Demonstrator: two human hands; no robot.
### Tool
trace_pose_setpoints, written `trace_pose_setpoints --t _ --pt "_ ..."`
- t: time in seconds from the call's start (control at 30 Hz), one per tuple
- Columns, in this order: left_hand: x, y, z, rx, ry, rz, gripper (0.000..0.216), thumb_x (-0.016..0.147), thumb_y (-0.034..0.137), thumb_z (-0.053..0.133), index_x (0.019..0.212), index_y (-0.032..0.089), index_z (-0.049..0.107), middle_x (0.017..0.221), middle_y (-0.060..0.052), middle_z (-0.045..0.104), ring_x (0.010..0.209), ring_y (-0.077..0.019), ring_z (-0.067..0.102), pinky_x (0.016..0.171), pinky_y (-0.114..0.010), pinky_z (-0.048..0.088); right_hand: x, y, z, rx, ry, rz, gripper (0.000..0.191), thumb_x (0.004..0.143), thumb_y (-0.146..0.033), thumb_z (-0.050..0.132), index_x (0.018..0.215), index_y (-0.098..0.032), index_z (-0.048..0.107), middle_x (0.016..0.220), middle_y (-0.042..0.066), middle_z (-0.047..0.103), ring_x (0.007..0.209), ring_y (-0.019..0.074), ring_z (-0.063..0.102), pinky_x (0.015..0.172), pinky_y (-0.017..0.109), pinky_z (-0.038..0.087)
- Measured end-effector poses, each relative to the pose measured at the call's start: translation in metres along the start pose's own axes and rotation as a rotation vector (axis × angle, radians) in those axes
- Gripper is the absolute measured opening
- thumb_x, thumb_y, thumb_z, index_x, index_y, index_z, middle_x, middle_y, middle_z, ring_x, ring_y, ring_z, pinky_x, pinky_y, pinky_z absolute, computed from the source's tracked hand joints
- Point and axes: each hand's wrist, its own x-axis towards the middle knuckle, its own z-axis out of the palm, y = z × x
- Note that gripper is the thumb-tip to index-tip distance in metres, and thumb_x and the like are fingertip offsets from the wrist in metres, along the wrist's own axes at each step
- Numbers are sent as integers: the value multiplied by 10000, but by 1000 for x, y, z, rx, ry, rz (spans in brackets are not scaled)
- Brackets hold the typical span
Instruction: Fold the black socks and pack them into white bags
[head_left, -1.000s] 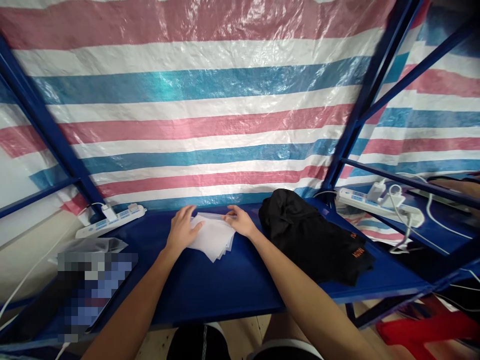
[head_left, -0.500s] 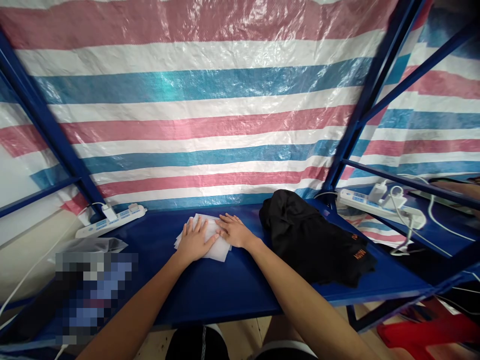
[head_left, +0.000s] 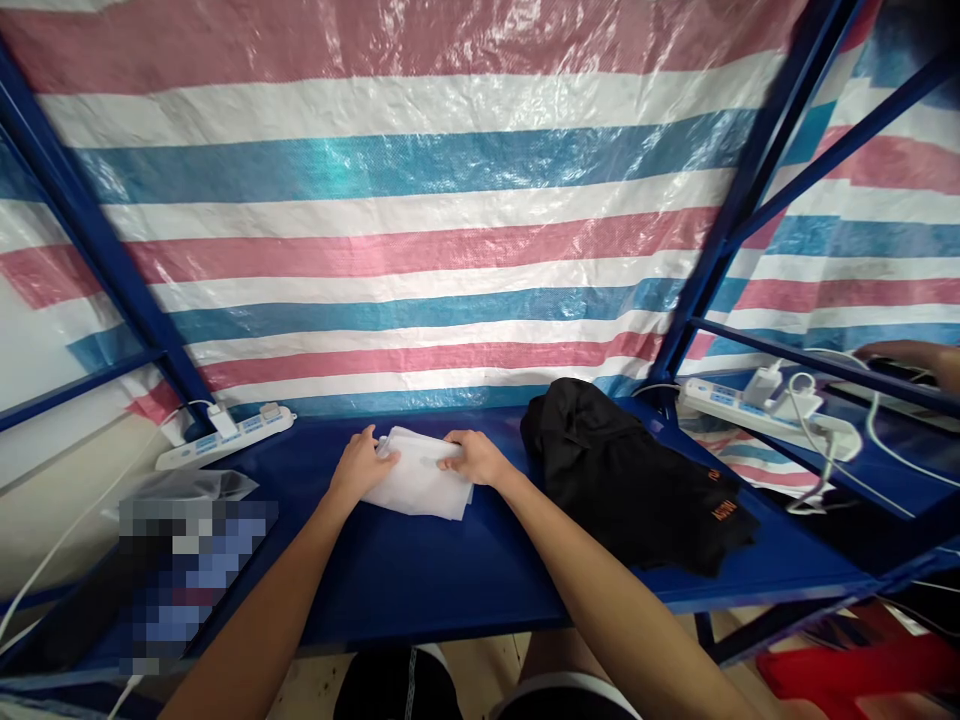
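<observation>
A stack of thin, slightly see-through white sheets (head_left: 420,478) sits at the middle of the blue shelf (head_left: 420,580), its edges not quite lined up. My left hand (head_left: 363,466) grips the stack's left edge, thumb on top. On the far right corner, my right hand (head_left: 474,458) pinches the sheets between thumb and curled fingers. Whether they are paper, cloth or plastic I cannot tell. Just right of my right hand lies a crumpled black garment (head_left: 622,480) with orange lettering.
White power strips stand at the left (head_left: 232,438) and right (head_left: 772,415), with plugs and cables. A clear plastic bag (head_left: 202,487) lies at the left, beside a blurred-out item. Blue metal posts (head_left: 694,310) frame a striped tarp (head_left: 435,260). Another person's hand (head_left: 911,355) shows far right.
Both hands were lying flat on top of the sheets. Now they have moved out to the edges and closed on them. Another person's hand has come further into view at the right.
</observation>
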Motion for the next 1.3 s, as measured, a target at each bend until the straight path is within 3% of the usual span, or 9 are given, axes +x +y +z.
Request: trace_pose_setpoints --t 0.2,0.33,0.43,0.5,0.6,0.73,0.9,1.07,1.3 --pt "1 -2 -4 -173 87 -45 1199 780 556 831 1691 72 219 1632 -299 456 1527 -424 460 1213 -510 414 1 5 2 39 167 -237 179 915 -187 750 1082 -250 767 1078 36 787 962 239 730 854 321 510" --pt "2 -1 -11 -552 -1 -69 1070 849 546 797 1689 164 256 1445 -209 678 1299 -366 683 1096 -485 533 4 8 1 151 301 -369 200 940 -215 728 1137 -234 758 1115 65 739 1008 239 704 948 374 537" --pt "-2 12 -19 -859 78 110 824 912 534 735 1606 223 418 1437 -156 699 1291 -329 697 1078 -456 564 6 4 0 329 534 -304 572 885 -350 823 1418 -253 640 1295 101 685 1197 282 655 1081 433 518" --pt "-6 23 -25 -964 164 251 814 944 538 701 1636 264 371 1503 -131 658 1351 -309 663 1101 -440 560 8 0 0 489 649 -225 910 834 -446 868 1613 -255 437 1425 132 624 1307 301 606 1125 442 505" --pt "-11 33 -25 -928 204 307 916 920 551 729 1682 288 294 1539 -124 620 1389 -290 634 1125 -413 551 9 -3 3 651 607 -177 1157 778 -501 897 1704 -262 244 1473 141 606 1355 309 583 1114 440 522" --pt "-12 31 -11 -940 102 246 907 871 563 781 1623 246 386 1442 -128 680 1314 -292 680 1096 -427 569 8 -4 8 700 475 -123 987 756 -466 889 1604 -238 439 1314 108 709 1214 299 675 1052 430 558" --pt "-12 30 -5 -1005 114 234 776 905 569 754 1544 241 460 1402 -125 710 1277 -299 703 1066 -434 579 6 -6 3 725 488 -157 515 767 -470 869 1175 -200 709 1134 71 776 1063 270 723 1009 395 569" --pt "-13 34 2 -935 182 245 633 936 539 706 1446 220 511 1456 -128 680 1351 -288 661 1134 -425 536 7 -9 2 804 510 -161 660 710 -484 924 1253 -208 670 1186 66 770 1104 259 716 1013 373 567" --pt "-10 28 13 -806 217 167 493 950 485 642 1363 225 571 1343 -92 735 1278 -296 693 1095 -434 554 5 -11 2 835 466 -135 461 735 -514 905 1042 -197 772 1071 64 818 1031 279 748 987 401 577"
